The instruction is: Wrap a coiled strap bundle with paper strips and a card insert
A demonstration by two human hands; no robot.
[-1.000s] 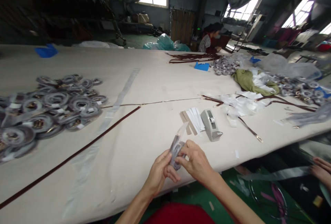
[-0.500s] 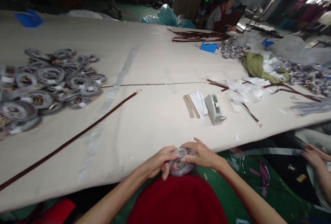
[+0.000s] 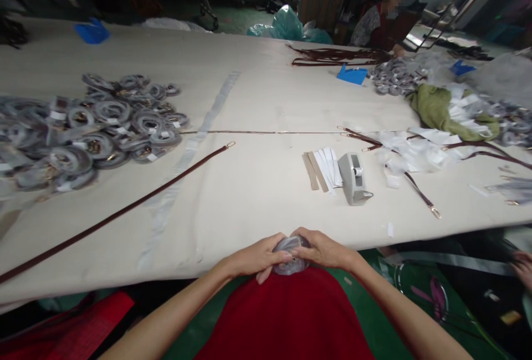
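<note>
Coiled strap in clear plastic wrap (image 3: 291, 255) sits betw. both hands, just off the near edge of the tabletop (image 3: 257, 183), above the red garment in the lap. Left hand (image 3: 255, 257) clamps it from the left side, thumb on top, fingers curled under; right hand (image 3: 322, 249) covers its right & top, fingertips pressed on the wrap. Both grips are closed tight on the bundle, so only its middle shows. Forearms come in low from the bottom corners, wrists angled inward, knuckles up, hands meeting at centre.

On the tabletop: long brown strap (image 3: 124, 207) runs diagonally from the left edge to a metal ring near mid-table. Big pile of wrapped coils (image 3: 83, 127) far left. Tape dispenser (image 3: 353, 177) ahead & right of the hands, w/ white and tan paper strips (image 3: 324, 169) just beside it on its left. More straps & white slips further right, next to a green cloth (image 3: 436, 111). Blue item (image 3: 352, 75) near the far side. Another person (image 3: 382, 16) sits at the far edge; a 3rd person's hand (image 3: 523, 266) shows at the right border, below table level.
</note>
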